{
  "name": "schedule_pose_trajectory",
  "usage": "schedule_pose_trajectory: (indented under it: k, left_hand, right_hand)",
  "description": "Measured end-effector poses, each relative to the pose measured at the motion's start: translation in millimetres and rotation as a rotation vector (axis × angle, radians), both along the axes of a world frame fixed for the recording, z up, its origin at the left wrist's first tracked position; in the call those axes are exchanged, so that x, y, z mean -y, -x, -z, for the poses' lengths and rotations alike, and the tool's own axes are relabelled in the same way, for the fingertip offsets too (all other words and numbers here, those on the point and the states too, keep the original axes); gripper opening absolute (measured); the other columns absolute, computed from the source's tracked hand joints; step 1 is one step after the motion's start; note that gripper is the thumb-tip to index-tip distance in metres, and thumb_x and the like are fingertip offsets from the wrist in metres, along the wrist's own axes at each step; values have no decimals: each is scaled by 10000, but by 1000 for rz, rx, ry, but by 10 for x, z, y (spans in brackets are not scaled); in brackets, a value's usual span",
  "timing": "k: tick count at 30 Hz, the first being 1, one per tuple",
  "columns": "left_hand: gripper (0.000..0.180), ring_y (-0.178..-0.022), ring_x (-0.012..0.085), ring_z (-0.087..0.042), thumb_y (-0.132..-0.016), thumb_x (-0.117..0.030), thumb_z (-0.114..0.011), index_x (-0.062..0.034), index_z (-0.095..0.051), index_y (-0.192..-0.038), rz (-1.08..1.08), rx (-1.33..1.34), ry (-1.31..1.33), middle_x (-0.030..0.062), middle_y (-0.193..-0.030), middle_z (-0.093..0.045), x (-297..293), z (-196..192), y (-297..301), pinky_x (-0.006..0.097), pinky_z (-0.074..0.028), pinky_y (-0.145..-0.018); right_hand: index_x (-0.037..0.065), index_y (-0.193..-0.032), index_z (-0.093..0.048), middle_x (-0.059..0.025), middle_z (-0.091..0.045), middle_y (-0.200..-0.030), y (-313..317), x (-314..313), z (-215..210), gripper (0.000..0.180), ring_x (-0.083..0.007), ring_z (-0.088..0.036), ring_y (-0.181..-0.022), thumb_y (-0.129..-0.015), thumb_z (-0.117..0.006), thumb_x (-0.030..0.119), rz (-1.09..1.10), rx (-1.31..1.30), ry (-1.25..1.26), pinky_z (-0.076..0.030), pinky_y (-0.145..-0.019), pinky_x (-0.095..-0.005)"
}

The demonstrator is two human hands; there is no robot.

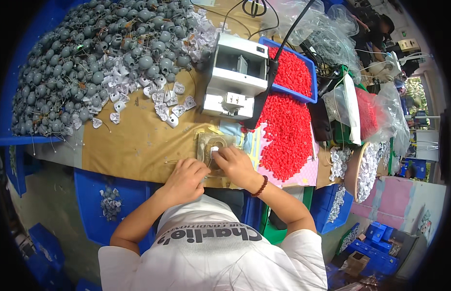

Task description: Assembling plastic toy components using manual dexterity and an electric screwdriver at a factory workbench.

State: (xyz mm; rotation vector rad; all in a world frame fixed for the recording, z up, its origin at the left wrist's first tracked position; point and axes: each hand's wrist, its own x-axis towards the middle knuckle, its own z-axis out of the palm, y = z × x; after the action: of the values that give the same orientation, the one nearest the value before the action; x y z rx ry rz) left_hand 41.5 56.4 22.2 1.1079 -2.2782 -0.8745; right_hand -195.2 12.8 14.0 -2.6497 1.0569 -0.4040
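A small square tan fixture block (204, 141) lies at the front of the table, between me and the white machine. At its middle is a small white plastic part (214, 150), with the fingertips of my right hand (235, 166) closed against it. My left hand (187, 178) is beside the block's near left corner, its fingers curled together. What those fingers hold, if anything, is hidden beneath them. A thin pale wire (171, 161) pokes out by the left knuckles.
A white bench machine (237, 72) stands beyond the block. Grey ball-shaped parts with wires (65, 72) heap at the left, with white plastic pieces (162, 104) beside them. Small red parts (283, 138) pile at the right below a blue tray (314, 82). Blue bins (89, 194) sit below the edge.
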Motion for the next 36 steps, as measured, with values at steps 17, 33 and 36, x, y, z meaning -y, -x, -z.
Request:
schedule_pose_trajectory:
  k: [17, 33, 36]
  left_hand:
    - [486, -1209, 340, -534, -750, -54, -690, -36, -631, -1232, -131, 159, 96, 134, -1273, -592, 90, -37, 77, 495, -392, -1068]
    - [533, -1300, 353, -530, -806, -82, -702, -31, -600, -1327, -177, 251, 284, 192, -1358, -578, 48, 340, 395, 484, -434, -1022]
    - [551, -1300, 359, -539, -778, -40, -724, -52, -629, -1321, -172, 220, 253, 181, -1346, -588, 63, 331, 388, 471, -447, -1029]
  right_hand:
    - [-16, -1275, -648, -86, -586, -1115, 107, -108, 55, 470, -245, -593, -986, -838, -628, 157, -77, -120, 76, -547, -793, -355]
    - [28, -1221, -604, -199, -645, -1277, 773, -48, -34, 405, -389, -615, -1209, -838, -728, -20, 238, 283, -321, -518, -1016, -442]
    - [30, -1170, -583, -204, -620, -1280, 725, -68, 273, 392, -403, -602, -1197, -812, -733, -32, 251, 247, -214, -525, -982, -461]
